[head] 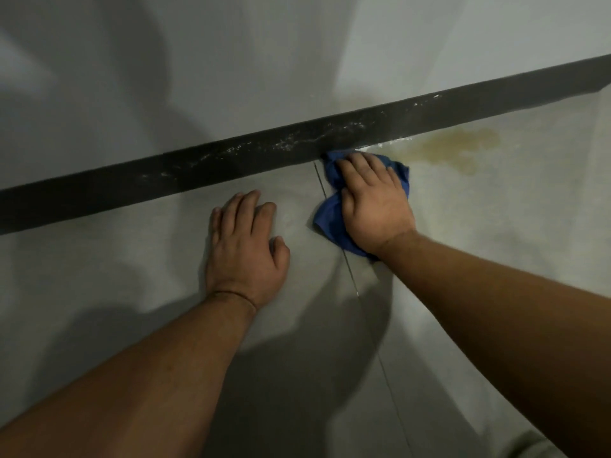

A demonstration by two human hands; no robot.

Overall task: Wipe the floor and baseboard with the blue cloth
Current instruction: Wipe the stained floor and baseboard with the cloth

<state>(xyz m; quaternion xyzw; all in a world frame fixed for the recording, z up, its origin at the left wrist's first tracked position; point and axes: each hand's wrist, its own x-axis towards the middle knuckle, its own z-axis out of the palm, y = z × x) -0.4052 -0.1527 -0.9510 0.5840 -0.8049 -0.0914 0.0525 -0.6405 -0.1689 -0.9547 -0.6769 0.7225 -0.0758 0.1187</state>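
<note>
My right hand point(375, 200) presses the crumpled blue cloth point(329, 214) flat onto the grey tiled floor point(132, 276), its fingertips at the foot of the dark baseboard point(231, 160). The cloth's far corner touches the baseboard. White dusty smears speckle the baseboard above and left of the cloth. A yellow-brown stain point(456, 148) lies on the floor just right of the cloth. My left hand point(246, 246) rests palm down on the floor, fingers spread, holding nothing, a short way left of the cloth.
A pale grey wall point(231, 61) rises behind the baseboard. A thin tile joint point(353, 279) runs from the baseboard toward me, passing under the cloth. My shadow darkens the floor between my forearms.
</note>
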